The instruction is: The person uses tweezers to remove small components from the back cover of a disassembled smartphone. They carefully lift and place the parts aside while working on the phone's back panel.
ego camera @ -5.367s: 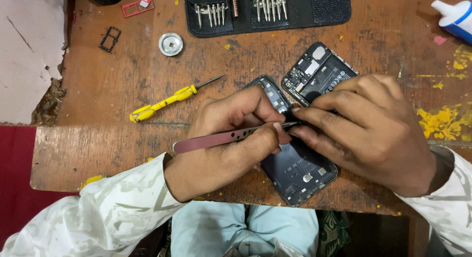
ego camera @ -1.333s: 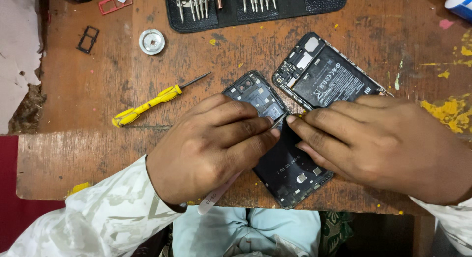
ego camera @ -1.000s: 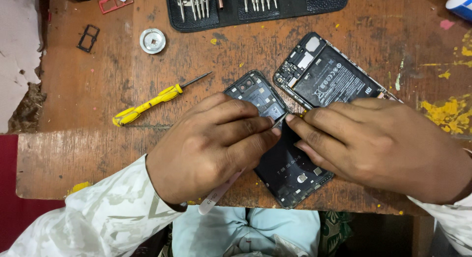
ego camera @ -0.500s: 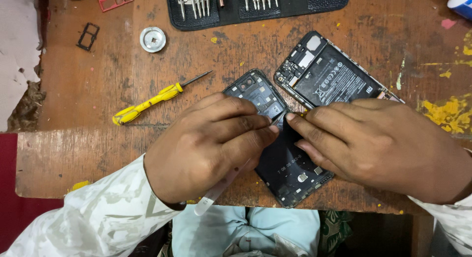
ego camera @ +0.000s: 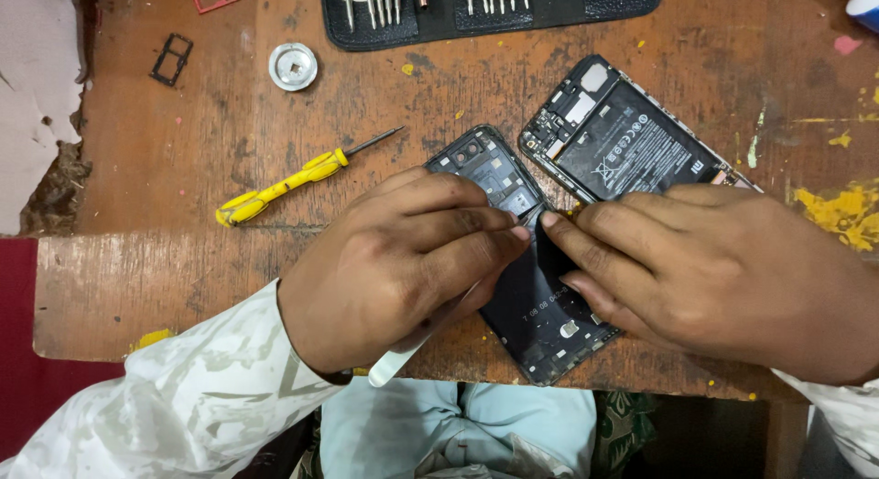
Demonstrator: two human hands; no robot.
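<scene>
Tool tip beneath the left hand (ego camera: 403,259), perhaps tweezers; bit case (ego camera: 494,7) cut by the top edge.

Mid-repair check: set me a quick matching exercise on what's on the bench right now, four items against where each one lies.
Things:
1. yellow screwdriver
2. round metal cap
3. black bit case
4. opened phone with battery

Places:
A. far edge of the wooden table, top centre
B. just beyond the right hand
C. left of the left hand, lying slantwise
D. far left area, near a small black tray frame

Pairs: 1-C, 2-D, 3-A, 4-B
</scene>
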